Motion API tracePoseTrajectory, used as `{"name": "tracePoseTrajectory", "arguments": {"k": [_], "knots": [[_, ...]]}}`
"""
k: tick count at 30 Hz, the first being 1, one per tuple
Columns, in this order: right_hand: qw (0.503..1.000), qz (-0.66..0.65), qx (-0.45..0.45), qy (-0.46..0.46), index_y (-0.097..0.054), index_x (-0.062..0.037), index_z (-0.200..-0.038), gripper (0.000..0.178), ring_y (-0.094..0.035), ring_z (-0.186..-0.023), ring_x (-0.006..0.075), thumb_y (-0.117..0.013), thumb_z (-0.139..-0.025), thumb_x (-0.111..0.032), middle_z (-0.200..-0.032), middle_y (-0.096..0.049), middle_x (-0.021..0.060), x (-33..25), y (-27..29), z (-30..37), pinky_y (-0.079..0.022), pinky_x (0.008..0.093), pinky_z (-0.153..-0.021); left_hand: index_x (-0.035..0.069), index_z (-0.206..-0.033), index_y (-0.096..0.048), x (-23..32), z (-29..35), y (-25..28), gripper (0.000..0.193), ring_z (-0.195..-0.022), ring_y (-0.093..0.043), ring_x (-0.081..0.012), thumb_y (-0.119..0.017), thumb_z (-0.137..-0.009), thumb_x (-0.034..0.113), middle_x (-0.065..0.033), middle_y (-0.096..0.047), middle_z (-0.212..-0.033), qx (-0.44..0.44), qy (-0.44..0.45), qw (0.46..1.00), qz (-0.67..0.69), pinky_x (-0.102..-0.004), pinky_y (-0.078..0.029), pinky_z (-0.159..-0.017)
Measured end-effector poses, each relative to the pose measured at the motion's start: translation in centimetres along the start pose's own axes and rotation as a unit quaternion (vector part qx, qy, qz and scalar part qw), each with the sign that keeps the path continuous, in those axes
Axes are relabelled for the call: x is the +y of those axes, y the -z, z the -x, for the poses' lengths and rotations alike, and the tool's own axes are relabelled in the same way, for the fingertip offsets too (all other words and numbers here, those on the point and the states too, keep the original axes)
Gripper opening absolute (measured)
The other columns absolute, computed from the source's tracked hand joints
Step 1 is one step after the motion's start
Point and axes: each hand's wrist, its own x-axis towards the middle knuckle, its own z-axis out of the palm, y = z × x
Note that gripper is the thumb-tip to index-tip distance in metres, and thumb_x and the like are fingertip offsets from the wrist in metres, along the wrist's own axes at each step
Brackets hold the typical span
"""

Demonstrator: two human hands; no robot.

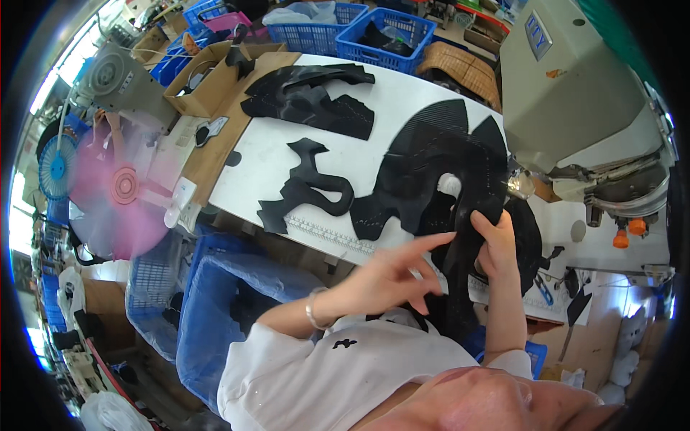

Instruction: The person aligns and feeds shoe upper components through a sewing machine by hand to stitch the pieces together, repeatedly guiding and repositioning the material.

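Observation:
A large black, ribbed piece of cut material (424,154) with curved edges lies over the right part of the white table (251,169). My right hand (496,241) grips its near end, with the thumb on top and the other fingers curled behind. Over the same piece, my left hand (392,276) has its index finger stretched out to the material's edge; its other fingers are loosely bent and apart. Further left lie a smaller curved black piece (309,190) and, behind it, a stack of black pieces (316,100).
At the right stands a large pale sewing machine (575,93). Blue-handled snips (544,291) lie near the table's right front edge. A pink fan (123,185) spins at left, beside a cardboard box (208,79). A bag-lined blue bin (201,316) stands below; blue baskets (384,36) are behind.

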Motion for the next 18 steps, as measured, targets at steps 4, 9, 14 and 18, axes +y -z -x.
{"name": "tracePoseTrajectory", "arguments": {"k": [4, 9, 14, 18], "knots": [[0.997, 0.044, -0.057, -0.026, -0.062, 0.0052, -0.111, 0.03, -0.069, -0.088, 0.0208, -0.068, -0.084, -0.005, -0.1, -0.07, 0.014, -0.1, -0.5, -1.0, -0.057, 0.0329, -0.081, -0.002, -0.135, -0.049, 0.1, -2.2, 5.5, 0.056, -0.112, -0.06, -0.0212, -0.068, -0.082, -0.002, -0.0179, -0.051, -0.134, 0.421, -0.331, 0.76, -0.368, -0.0291, -0.049, -0.09], [0.989, 0.145, -0.027, 0.022, -0.064, 0.0033, -0.107, 0.025, -0.066, -0.086, 0.0134, -0.069, -0.085, -0.007, -0.098, -0.069, 0.0074, -0.1, -2.0, -1.7, -0.055, 0.0281, -0.078, -0.005, -0.111, -0.066, -2.0, -6.2, 10.5, 0.024, -0.078, -0.058, -0.0044, -0.066, -0.091, 0.009, -0.0002, -0.068, -0.085, 0.27, -0.154, 0.95, -0.019, -0.019, -0.047, -0.07], [0.961, 0.272, 0.005, 0.053, -0.063, 0.002, -0.105, 0.024, -0.062, -0.085, 0.0093, -0.07, -0.086, -0.011, -0.095, -0.067, 0.0033, -0.1, -2.2, -1.8, -0.051, 0.0248, -0.077, -0.005, -0.1, -0.068, -1.3, -6.2, 9.3, 0.015, -0.073, -0.06, -0.0044, -0.065, -0.092, 0.007, -0.0031, -0.07, -0.084, 0.314, -0.208, 0.925, 0.054, -0.0175, -0.047, -0.067], [0.968, 0.249, -0.005, 0.007, -0.062, 0.0025, -0.114, 0.03, -0.062, -0.09, 0.0095, -0.069, -0.086, -0.008, -0.101, -0.067, 0.0041, -0.4, -2.5, -2.2, -0.051, 0.025, -0.082, -0.006, -0.105, -0.067, -1.8, -6.0, 10.1, 0.019, -0.078, -0.062, -0.0056, -0.066, -0.091, 0.006, -0.0048, -0.07, -0.089, 0.309, -0.228, 0.922, 0.04, -0.0183, -0.048, -0.069]]}}
